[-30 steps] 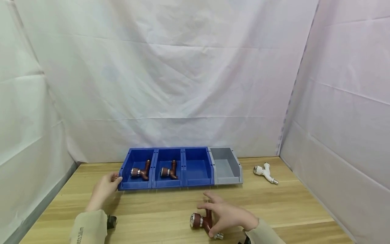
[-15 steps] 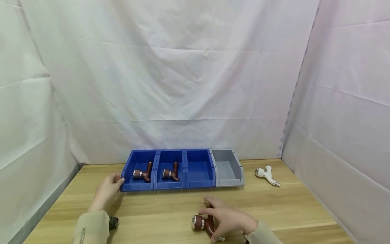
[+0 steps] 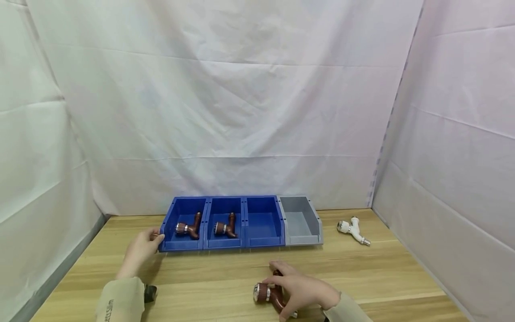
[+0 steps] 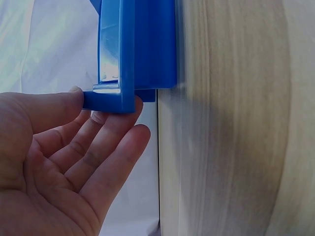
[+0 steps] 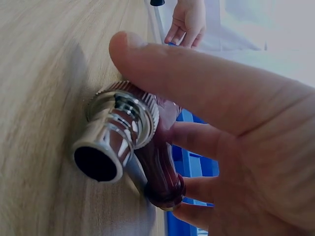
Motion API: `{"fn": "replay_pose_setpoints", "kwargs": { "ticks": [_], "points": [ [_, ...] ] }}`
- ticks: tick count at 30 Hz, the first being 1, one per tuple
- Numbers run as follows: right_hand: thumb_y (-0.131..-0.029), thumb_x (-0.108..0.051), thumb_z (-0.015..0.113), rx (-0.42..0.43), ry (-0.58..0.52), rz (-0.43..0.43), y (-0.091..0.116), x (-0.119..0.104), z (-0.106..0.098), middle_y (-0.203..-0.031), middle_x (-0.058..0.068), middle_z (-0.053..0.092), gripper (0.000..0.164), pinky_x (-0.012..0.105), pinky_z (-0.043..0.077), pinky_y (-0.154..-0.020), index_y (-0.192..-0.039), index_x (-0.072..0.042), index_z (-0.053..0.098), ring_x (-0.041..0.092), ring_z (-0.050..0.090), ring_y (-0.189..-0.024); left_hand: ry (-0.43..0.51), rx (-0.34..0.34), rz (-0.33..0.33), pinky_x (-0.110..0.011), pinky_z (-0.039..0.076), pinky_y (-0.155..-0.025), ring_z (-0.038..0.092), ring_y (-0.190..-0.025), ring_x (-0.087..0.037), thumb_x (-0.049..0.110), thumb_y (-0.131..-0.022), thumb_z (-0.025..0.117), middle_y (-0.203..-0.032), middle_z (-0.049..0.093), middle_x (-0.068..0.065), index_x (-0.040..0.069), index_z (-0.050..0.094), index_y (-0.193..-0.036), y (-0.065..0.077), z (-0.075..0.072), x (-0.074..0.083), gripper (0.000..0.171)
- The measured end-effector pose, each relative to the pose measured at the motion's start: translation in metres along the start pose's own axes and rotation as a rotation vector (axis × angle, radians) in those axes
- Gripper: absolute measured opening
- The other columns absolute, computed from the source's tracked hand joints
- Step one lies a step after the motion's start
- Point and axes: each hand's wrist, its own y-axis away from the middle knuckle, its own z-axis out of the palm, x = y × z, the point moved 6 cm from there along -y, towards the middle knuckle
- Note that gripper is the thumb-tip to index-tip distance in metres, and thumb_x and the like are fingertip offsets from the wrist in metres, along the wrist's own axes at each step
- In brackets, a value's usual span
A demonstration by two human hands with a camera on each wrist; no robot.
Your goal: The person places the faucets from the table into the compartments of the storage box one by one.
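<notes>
In the head view, my right hand (image 3: 303,288) is over a brown faucet (image 3: 276,298) on the table, thumb on one side and fingers on the other. The right wrist view shows the faucet's chrome nozzle (image 5: 101,160) facing the camera, its body between thumb and fingers. At the left end of the bin row, my left hand (image 3: 141,250) pinches the edge of the leftmost blue bin (image 3: 181,246); the left wrist view shows the thumb on one side of that blue rim (image 4: 110,101), fingertips on the other. A brown faucet (image 3: 193,229) lies in this bin.
The second blue bin (image 3: 223,243) holds another brown faucet (image 3: 230,227). To its right stand a third blue bin (image 3: 263,223) and a grey bin (image 3: 299,221). A white faucet (image 3: 353,230) lies on the table at right. White sheets (image 3: 257,112) enclose the back and sides.
My right hand has lowered slightly and closed in around the brown faucet on the table. The left hand keeps its place on the bin edge. The head view has shifted a little.
</notes>
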Motion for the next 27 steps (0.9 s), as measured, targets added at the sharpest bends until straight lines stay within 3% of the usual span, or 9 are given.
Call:
{"fn": "replay_pose_setpoints", "kwargs": {
  "ticks": [9,21,27],
  "points": [
    [-0.067,-0.035,0.088,0.007,0.058,0.017,0.0001,0.0019,0.0013,-0.155,0.016,0.025,0.077,0.052,0.033,-0.106,-0.136,-0.031,0.054,0.038,0.023,-0.140,0.000,0.002,0.002,-0.042,0.048,-0.069,0.063,-0.081,-0.030,0.010,-0.095,0.056,-0.093,0.067,-0.021,-0.012,0.060,-0.109,-0.0004,-0.0005,0.0008,0.026],
    [-0.067,-0.035,0.089,0.007,0.100,0.003,0.0019,0.0020,0.0019,-0.155,0.016,0.026,0.076,0.052,0.035,-0.104,-0.135,-0.031,0.055,0.038,0.025,-0.140,0.011,-0.017,-0.008,-0.041,0.050,-0.068,0.064,-0.080,-0.029,0.011,-0.096,0.056,-0.095,0.067,-0.022,-0.014,0.057,-0.116,-0.0026,0.0034,-0.0006,0.031],
    [-0.067,-0.039,0.088,0.008,0.111,-0.013,-0.0003,0.0036,0.0031,-0.155,0.016,0.026,0.076,0.054,0.035,-0.104,-0.135,-0.031,0.055,0.040,0.026,-0.139,0.023,-0.009,-0.010,-0.034,0.048,-0.063,0.062,-0.075,-0.024,0.008,-0.096,0.056,-0.093,0.067,-0.022,-0.014,0.057,-0.115,-0.0010,0.0025,-0.0028,0.030]
  ]
}}
